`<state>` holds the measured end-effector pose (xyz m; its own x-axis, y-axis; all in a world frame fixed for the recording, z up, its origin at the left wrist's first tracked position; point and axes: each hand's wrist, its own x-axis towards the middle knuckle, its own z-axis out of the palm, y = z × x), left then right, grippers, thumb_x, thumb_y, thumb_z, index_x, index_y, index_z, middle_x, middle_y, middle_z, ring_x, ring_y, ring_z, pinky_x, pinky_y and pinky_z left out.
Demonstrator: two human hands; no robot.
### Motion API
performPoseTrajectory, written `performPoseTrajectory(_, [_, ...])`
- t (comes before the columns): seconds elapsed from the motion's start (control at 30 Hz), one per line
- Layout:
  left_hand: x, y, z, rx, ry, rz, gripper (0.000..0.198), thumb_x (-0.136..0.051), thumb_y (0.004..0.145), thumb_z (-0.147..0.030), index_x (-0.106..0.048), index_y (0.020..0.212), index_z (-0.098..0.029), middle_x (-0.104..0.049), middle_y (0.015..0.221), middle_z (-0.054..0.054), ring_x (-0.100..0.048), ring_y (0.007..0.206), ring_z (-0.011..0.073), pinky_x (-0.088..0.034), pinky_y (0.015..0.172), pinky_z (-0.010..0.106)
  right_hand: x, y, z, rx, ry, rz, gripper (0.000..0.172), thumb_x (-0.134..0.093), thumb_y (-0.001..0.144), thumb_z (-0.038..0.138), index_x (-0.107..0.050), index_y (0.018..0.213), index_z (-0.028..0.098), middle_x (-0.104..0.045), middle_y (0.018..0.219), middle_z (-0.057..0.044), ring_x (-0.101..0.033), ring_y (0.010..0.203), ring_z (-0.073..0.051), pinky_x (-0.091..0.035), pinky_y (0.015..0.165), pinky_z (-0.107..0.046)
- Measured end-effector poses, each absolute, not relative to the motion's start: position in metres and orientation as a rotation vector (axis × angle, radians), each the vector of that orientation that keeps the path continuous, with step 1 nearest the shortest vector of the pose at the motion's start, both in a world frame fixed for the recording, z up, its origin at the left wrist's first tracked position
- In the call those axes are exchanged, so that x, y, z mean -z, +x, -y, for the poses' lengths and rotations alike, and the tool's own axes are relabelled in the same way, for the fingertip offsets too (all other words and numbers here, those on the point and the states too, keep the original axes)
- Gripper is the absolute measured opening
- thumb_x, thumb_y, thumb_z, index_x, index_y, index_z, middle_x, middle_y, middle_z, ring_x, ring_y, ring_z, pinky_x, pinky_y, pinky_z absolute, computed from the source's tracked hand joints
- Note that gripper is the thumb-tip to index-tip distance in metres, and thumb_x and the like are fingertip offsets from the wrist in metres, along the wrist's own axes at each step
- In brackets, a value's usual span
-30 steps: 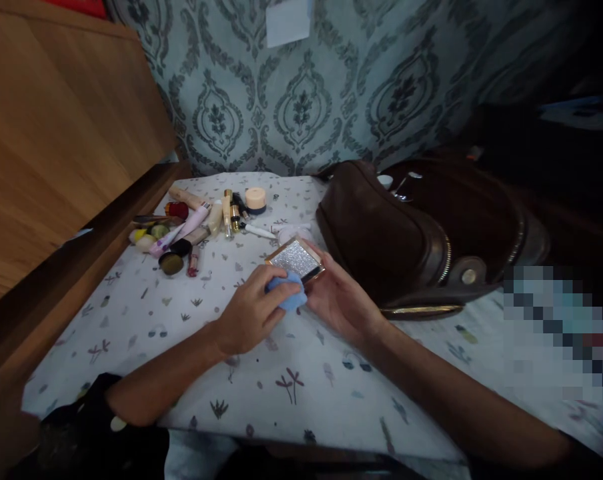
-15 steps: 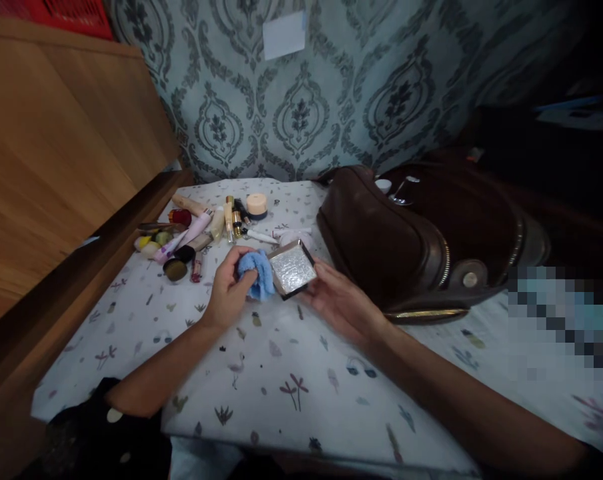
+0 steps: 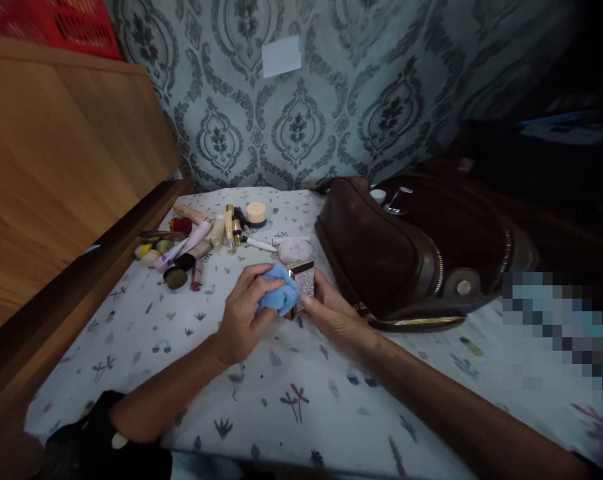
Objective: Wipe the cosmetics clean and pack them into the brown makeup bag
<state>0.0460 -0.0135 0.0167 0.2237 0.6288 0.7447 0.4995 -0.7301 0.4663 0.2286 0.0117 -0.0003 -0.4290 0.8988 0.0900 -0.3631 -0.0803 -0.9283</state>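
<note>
A bunched blue cloth [image 3: 278,291] is gripped in my left hand [image 3: 245,308], its fingers bent over it. The cloth presses against the side of a square, glittery silver case [image 3: 305,280] with a shiny edge, perhaps a makeup compact. My right hand [image 3: 337,316] holds that case from the right, thumb on the near side and fingers behind. The case is turned partly edge-on, and the cloth covers its left part. Just beyond it lies a round pale pink compact [image 3: 295,250] on the patterned tablecloth [image 3: 261,427].
Makeup tubes, bottles and sponges [image 3: 194,243] lie heaped at the left, with a peach-lidded jar [image 3: 256,214] behind. A large brown leather bag [image 3: 376,260] stands at the right. A wooden cabinet [image 3: 71,133] and a red basket [image 3: 81,27] border the left.
My hands have shifted slightly down and right. The case has turned from its broad face to a more edge-on angle, and the cloth has moved onto its side.
</note>
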Motion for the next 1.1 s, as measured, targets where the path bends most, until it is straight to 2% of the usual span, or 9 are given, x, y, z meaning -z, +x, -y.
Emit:
performPoseTrajectory(0.13, [-0.019,0.048,0.022,-1.437,2.649,-0.910,0.031,-0.052,0.094,-0.013,-0.057,0.123,-0.022,-0.053,0.131,0.013,-0.059,0.118,0.0251,-0.055,0.096,0.041,-0.008,0.229,-0.006,-1.829,-0.597,1.115,0.065,-0.081,0.070,0.056,-0.054,0.123,0.029,-0.065,0.120,-0.006,-0.062,0.106,-0.025,-0.051,0.089,-0.039])
performPoseTrajectory(0.3, [-0.014,0.056,0.026,-1.460,2.701,-0.889,0.037,-0.046,0.099,-0.017,-0.053,0.133,-0.029,-0.053,0.135,0.012,-0.054,0.129,0.0277,-0.056,0.101,0.045,-0.009,0.231,-0.005,-1.895,-0.548,0.998,0.055,-0.081,0.071,0.051,-0.057,0.116,0.030,-0.067,0.116,-0.003,-0.061,0.110,-0.024,-0.050,0.092,-0.038])
performPoseTrajectory(0.4, [-0.014,0.059,0.025,-1.508,2.795,-0.764,0.033,-0.052,0.096,-0.014,-0.056,0.128,-0.022,-0.057,0.126,0.013,-0.052,0.131,0.0284,-0.053,0.105,0.046,-0.005,0.232,-0.006,-1.948,-0.567,0.896,0.040,-0.079,0.075,0.048,-0.059,0.105,0.029,-0.069,0.103,0.000,-0.063,0.100,-0.020,-0.050,0.087,-0.032])
performPoseTrajectory(0.47, [-0.016,0.060,0.023,-1.506,2.880,-0.672,0.028,-0.054,0.095,-0.012,-0.057,0.123,-0.016,-0.056,0.122,0.015,-0.051,0.130,0.0292,-0.053,0.104,0.046,-0.002,0.232,-0.007,-1.981,-0.549,0.850,0.037,-0.080,0.075,0.047,-0.058,0.098,0.028,-0.068,0.093,0.003,-0.062,0.089,-0.016,-0.050,0.080,-0.028])
performPoseTrajectory(0.63, [-0.022,0.056,0.027,-1.458,2.819,-0.719,0.023,-0.045,0.099,-0.017,-0.056,0.119,-0.018,-0.056,0.118,0.014,-0.057,0.116,0.0255,-0.056,0.094,0.043,-0.005,0.233,-0.006,-1.994,-0.455,0.948,0.051,-0.087,0.067,0.045,-0.056,0.105,0.030,-0.063,0.082,0.005,-0.058,0.073,-0.013,-0.047,0.066,-0.023])
performPoseTrajectory(0.7, [-0.026,0.053,0.030,-1.404,2.758,-0.752,0.023,-0.046,0.098,-0.018,-0.055,0.119,-0.019,-0.056,0.118,0.014,-0.059,0.111,0.0245,-0.056,0.091,0.040,-0.008,0.234,-0.005,-1.983,-0.454,1.015,0.053,-0.086,0.067,0.045,-0.056,0.108,0.030,-0.062,0.085,0.004,-0.059,0.076,-0.014,-0.047,0.068,-0.025])
performPoseTrajectory(0.9, [-0.033,0.048,0.027,-1.490,2.404,-0.974,0.023,-0.051,0.091,-0.013,-0.057,0.111,-0.020,-0.058,0.113,0.010,-0.060,0.104,0.0219,-0.052,0.090,0.035,-0.012,0.234,-0.008,-1.870,-0.464,1.274,0.062,-0.088,0.063,0.047,-0.056,0.113,0.026,-0.059,0.113,-0.003,-0.058,0.097,-0.019,-0.045,0.076,-0.027])
performPoseTrajectory(1.0, [-0.033,0.043,0.019,-1.472,2.290,-1.114,0.026,-0.051,0.087,-0.008,-0.060,0.107,-0.020,-0.059,0.111,0.008,-0.059,0.106,0.0211,-0.050,0.092,0.034,-0.007,0.234,-0.011,-1.872,-0.451,1.414,0.071,-0.091,0.060,0.040,-0.055,0.119,0.023,-0.058,0.108,-0.002,-0.056,0.091,-0.016,-0.045,0.078,-0.027])
performPoseTrajectory(1.1, [-0.028,0.039,0.011,-1.430,2.185,-1.203,0.027,-0.051,0.085,-0.007,-0.062,0.107,-0.020,-0.059,0.111,0.007,-0.059,0.108,0.0207,-0.050,0.093,0.033,-0.005,0.234,-0.011,-1.890,-0.434,1.419,0.071,-0.091,0.060,0.041,-0.057,0.119,0.022,-0.060,0.102,-0.002,-0.057,0.090,-0.017,-0.046,0.080,-0.029])
